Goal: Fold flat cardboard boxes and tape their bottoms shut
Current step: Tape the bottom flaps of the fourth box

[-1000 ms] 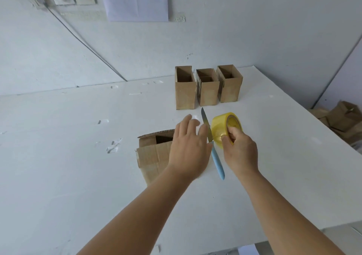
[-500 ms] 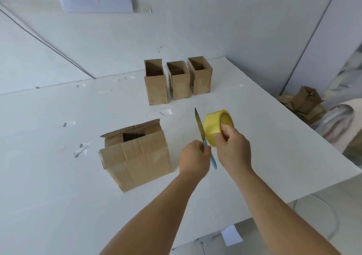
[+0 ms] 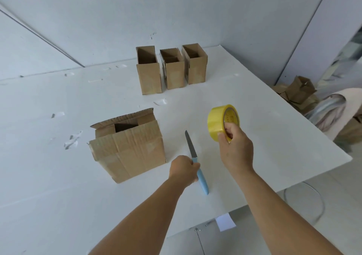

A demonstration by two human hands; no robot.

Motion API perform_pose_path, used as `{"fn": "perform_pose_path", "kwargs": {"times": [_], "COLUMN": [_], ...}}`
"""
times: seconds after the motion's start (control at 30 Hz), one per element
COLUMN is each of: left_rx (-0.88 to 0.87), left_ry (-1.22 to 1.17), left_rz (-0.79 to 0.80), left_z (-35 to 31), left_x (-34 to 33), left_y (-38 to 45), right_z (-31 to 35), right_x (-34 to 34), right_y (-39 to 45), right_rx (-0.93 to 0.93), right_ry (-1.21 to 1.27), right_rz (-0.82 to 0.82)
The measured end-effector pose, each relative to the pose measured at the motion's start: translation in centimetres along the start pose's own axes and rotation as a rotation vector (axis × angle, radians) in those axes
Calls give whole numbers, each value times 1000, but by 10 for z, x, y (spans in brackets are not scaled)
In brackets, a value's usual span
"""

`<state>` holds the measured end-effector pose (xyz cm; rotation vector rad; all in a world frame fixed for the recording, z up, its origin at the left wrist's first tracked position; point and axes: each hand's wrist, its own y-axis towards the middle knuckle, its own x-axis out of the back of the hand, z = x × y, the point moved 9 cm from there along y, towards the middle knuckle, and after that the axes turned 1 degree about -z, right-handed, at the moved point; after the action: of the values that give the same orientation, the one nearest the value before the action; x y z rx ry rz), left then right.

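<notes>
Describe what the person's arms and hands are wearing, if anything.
Nothing shows on either. The left hand and right hand are bare, with no gloves, rings, watch or bands visible. Both forearms are uncovered to the frame's edge; no sleeve shows.

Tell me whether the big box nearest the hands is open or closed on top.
Open: the big box has its rear flap standing up and a dark opening showing inside.
</notes>
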<state>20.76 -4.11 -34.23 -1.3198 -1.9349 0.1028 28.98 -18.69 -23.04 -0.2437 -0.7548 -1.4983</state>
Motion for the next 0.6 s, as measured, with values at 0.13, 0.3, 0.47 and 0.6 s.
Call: {"fn": "perform_pose_path", "kwargs": {"times": [0.13, 0.3, 0.47, 0.6], "left_rx": [-97, -318, -413, -409], "left_ry": [-24, -284, -335, -431], "left_rz": [-95, -142, -237, -346], "left_z": [-13, -59, -93, -96], "left_x": [19, 45, 78, 107], "left_y": [-4, -24, -41, -52], "right_z": [3, 17, 43, 69], "right_x": [0, -1, 7, 12], "right_y": [-1, -6, -10, -10], "right_rx": [0, 23, 79, 123], "right_ry": [35, 89, 196, 285], "right_rz": [-19, -17, -36, -43]}}
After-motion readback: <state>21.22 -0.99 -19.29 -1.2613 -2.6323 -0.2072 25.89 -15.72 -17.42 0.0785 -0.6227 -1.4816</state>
